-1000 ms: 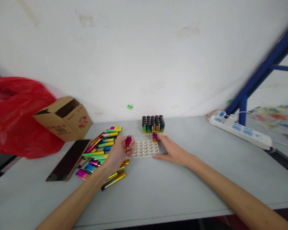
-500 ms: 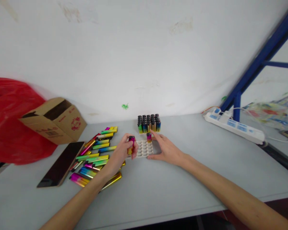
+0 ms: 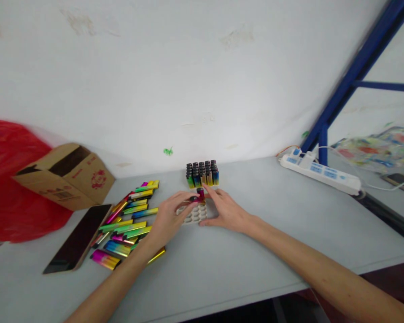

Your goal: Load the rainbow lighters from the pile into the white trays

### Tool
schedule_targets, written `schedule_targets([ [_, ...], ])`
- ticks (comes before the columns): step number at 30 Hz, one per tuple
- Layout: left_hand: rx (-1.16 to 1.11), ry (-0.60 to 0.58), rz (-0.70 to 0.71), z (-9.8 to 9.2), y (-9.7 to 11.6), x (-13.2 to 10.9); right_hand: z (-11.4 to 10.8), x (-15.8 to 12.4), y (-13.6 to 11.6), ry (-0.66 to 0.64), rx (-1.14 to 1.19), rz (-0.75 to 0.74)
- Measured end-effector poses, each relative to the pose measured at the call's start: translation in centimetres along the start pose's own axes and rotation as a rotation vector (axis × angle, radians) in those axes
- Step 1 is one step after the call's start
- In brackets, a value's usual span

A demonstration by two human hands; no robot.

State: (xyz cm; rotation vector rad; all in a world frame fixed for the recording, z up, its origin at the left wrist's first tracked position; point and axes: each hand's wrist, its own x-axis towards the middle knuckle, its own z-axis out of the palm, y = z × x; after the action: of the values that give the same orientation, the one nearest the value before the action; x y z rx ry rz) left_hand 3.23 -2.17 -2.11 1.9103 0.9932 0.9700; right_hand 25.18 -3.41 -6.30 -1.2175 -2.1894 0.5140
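A white tray with round holes [image 3: 192, 216] lies on the grey table [image 3: 256, 242]. My left hand [image 3: 166, 220] reaches over its left part and pinches a magenta lighter [image 3: 194, 198], held tilted near the tray's far edge. Another lighter [image 3: 200, 194] stands upright in the tray's far right corner. My right hand [image 3: 224, 210] rests at the tray's right side, fingers stretched toward that standing lighter. A block of upright lighters with black caps [image 3: 202, 174] stands just behind the tray.
Several loose coloured lighters [image 3: 128, 222] lie left of the tray. A dark phone [image 3: 77, 237], an open cardboard box [image 3: 65, 176] and a red plastic bag [image 3: 10, 179] are further left. A white power strip [image 3: 319, 172] and a blue frame post [image 3: 340, 107] are at the right.
My left hand moved right over the tray, carrying the magenta lighter toward the far right corner and tilting it. My right hand stayed by the tray. The camera view drifted right.
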Motion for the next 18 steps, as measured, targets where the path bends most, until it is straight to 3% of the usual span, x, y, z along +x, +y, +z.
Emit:
schedule_targets([
  [8, 0.213, -0.054, 0.089, 0.5, -0.4, 0.6, -0.1, 0.1, -0.3, -0.009, -0.008, -0.002],
  [13, 0.271, -0.027, 0.098, 0.8, -0.9, 0.6, 0.0, 0.1, -0.1, 0.002, -0.006, -0.02],
  [18, 0.372, -0.068, 0.234, 1.0, -1.8, 0.5, 0.2, 0.1, 0.2, 0.014, -0.003, -0.033],
])
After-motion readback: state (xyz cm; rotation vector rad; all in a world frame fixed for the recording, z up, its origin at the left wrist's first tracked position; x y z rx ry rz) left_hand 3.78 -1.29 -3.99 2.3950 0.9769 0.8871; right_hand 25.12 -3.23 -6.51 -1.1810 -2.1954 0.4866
